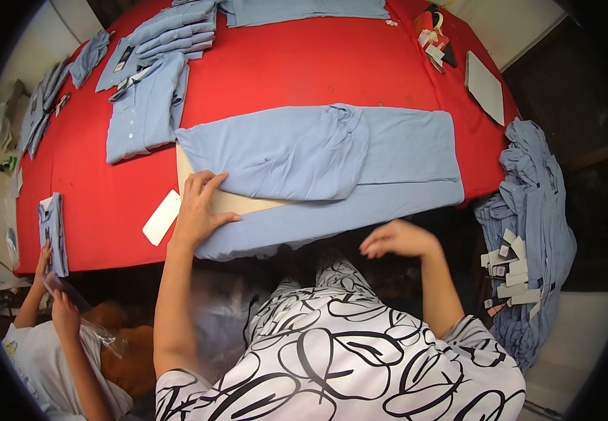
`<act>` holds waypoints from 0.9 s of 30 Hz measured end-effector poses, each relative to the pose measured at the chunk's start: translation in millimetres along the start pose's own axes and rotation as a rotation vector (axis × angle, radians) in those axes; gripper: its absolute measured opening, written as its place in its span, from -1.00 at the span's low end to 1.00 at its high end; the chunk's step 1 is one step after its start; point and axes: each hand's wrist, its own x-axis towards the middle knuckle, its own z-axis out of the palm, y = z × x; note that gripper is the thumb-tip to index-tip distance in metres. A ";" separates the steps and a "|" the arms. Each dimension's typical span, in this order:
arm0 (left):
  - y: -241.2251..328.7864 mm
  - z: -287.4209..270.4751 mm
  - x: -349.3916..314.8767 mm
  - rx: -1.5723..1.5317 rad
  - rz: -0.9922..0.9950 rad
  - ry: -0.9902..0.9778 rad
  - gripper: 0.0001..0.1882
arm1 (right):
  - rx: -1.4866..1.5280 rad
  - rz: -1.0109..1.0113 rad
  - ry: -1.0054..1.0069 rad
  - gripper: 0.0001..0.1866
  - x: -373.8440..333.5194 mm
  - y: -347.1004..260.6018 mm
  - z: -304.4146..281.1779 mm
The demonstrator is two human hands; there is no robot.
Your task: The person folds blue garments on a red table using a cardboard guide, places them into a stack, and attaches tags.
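While your left hand [199, 210] rested on the beige board [253, 204] and the blue garment [269, 151], its fingers were spread, the thumb well apart with nothing clasped between. The garment lay partly folded over the board along the tabletop's [304, 70] near edge, its upper layer wrinkled. Your right hand [403, 239] hovered just off that edge, blurred, its fingers loosely bent and seemingly empty. A white tag [161, 218] lay just left of your left wrist. Tagged blue clothes [532, 203] hung beside the right edge; at the near left corner a co-worker's hand [44, 258] touched a folded shirt [53, 228].
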 end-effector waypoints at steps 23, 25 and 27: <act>-30.6 -44.3 26.3 -0.569 -0.526 -0.331 -0.21 | 0.655 -0.319 -0.354 -0.64 130.2 -108.5 71.1; -54.9 -41.0 23.6 -0.700 -0.603 -0.351 -0.15 | 1.141 -0.656 -0.253 -0.52 161.4 -159.1 62.7; -79.3 -36.3 19.6 -0.853 -0.738 -0.352 -0.22 | 1.232 -0.772 -0.103 -0.35 154.2 -191.3 60.4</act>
